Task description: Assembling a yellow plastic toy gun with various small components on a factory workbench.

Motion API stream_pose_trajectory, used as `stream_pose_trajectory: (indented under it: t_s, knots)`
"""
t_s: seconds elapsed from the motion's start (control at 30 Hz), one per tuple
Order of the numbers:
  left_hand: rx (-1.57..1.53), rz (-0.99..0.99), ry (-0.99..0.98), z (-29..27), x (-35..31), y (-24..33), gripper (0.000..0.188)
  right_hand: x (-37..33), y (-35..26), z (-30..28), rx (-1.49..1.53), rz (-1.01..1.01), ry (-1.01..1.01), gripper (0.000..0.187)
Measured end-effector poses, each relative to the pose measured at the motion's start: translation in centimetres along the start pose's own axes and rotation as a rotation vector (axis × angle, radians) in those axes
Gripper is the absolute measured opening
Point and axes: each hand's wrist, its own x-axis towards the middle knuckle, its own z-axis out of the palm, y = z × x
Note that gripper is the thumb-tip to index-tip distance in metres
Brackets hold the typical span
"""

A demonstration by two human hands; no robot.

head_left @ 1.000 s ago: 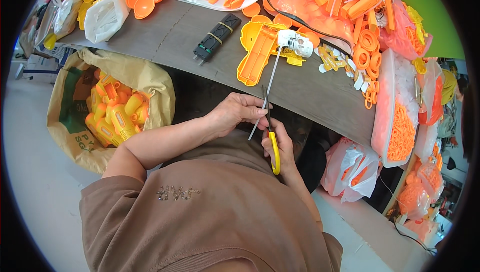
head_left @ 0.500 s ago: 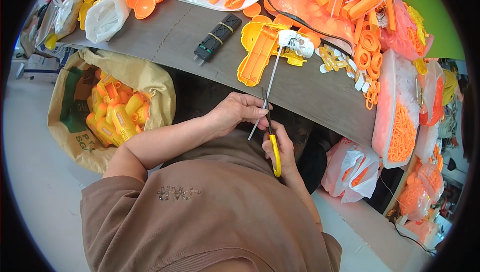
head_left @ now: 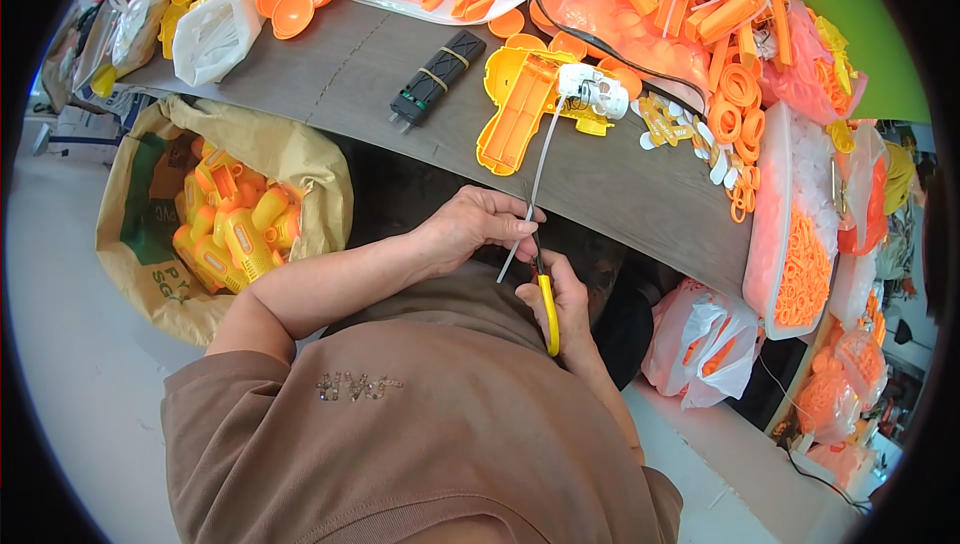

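My left hand (head_left: 492, 222) pinches a thin translucent tube (head_left: 545, 149) between thumb and fingers, just off the table's front edge. The tube runs up to a white mechanism (head_left: 592, 91) and its free end hangs below my fingers. My right hand (head_left: 567, 306) is closed around yellow-handled scissors (head_left: 547, 306), whose dark blades point up beside the tube at my left fingertips. Whether the blades touch the tube I cannot tell. The white mechanism rests on an open yellow-and-orange plastic housing (head_left: 515, 109) lying on the table.
Left of the housing lies a black rubber-banded block (head_left: 437, 77) on the grey table (head_left: 330, 74). Orange parts (head_left: 735, 94) and small white pieces (head_left: 718, 159) crowd the right. A sack (head_left: 310, 159) of yellow-orange housings stands at left; a bin (head_left: 765, 244) stands right.
The scissors and my right hand have shifted slightly, with the fingers closing a little around the handles. My left hand keeps its pinch on the tube, which now bows slightly.
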Motion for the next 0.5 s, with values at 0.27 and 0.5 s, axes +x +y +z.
stream_pose_trajectory:
  t_s: [0.27, 0.5]
  knots:
    - [0.167, -0.072, -0.037, -1.5, -4.3, 0.8, 0.012, -0.7, -4.7, -6.3, -0.379, -0.01, 0.097, 0.05]
    - [0.413, 0.281, 0.35, -2.3, -9.2, 9.4, 0.009, 1.8, -5.1, -12.7, -0.9, -0.206, 0.342, 0.045]
